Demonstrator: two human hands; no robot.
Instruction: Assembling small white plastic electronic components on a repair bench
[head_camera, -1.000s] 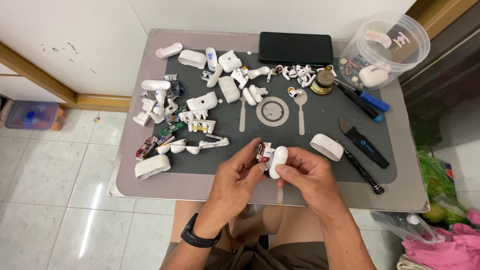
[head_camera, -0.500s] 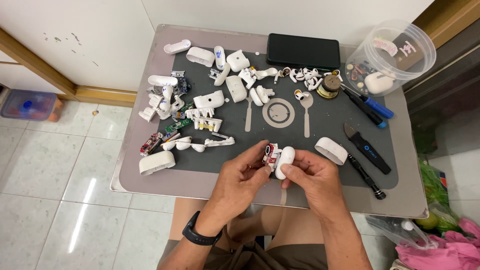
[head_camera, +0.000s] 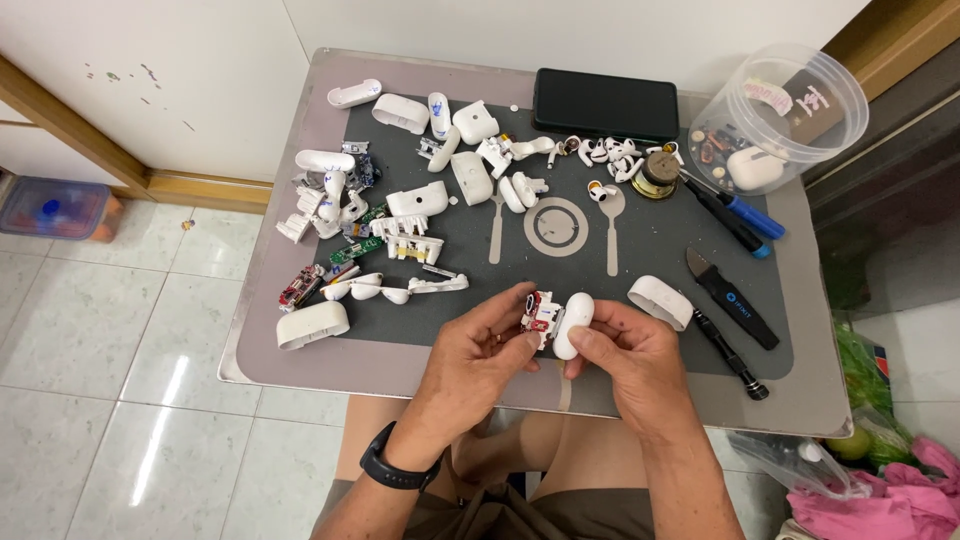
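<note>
Head view: my left hand (head_camera: 480, 352) pinches the small circuit module (head_camera: 539, 316), my right hand (head_camera: 632, 358) grips the white earbud-case shell (head_camera: 571, 324) above the mat's (head_camera: 640, 250) near edge; yanking could tear its wiring.

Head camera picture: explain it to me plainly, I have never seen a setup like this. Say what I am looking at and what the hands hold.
The camera sits on a person's head and looks down at their own two bare hands over a small grey table with a dark work mat. The left hand pinches a small circuit module with red and white parts. The right hand holds a white oval shell against it. Scattered around lie many white plastic case parts, a black phone, a blue-handled screwdriver, a black pry tool and a clear tub of spares.
</note>
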